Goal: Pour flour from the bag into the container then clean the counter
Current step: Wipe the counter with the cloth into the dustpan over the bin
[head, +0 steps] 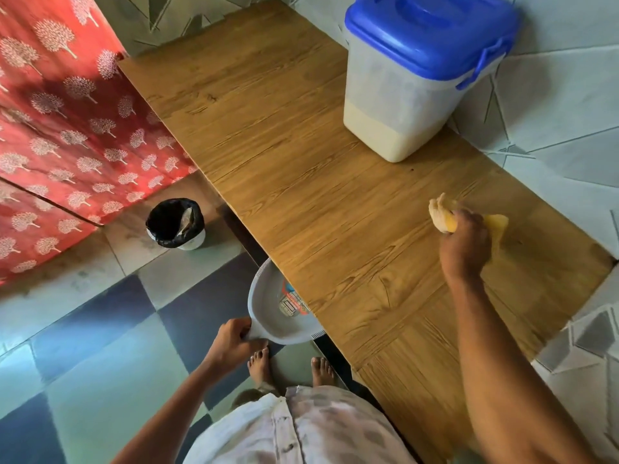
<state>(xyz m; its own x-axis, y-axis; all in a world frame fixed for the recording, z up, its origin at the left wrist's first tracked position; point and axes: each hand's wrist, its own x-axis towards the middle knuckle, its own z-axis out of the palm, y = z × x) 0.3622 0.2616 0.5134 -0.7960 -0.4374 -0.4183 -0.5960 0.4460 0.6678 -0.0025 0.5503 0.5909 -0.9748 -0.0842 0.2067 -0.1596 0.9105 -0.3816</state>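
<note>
Translucent lidded container [415, 85], flour low inside, upright at the wooden counter's [284, 155] far end.

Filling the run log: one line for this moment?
phase: wiping | right hand: yellow cloth on counter | left hand: dustpan at edge | container: lidded

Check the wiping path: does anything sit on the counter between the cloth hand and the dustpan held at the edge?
Nothing visible does. The right hand holds the yellow cloth on bare counter; the dustpan waits at the near edge. The lidded container stands farther back, off that line.
</note>
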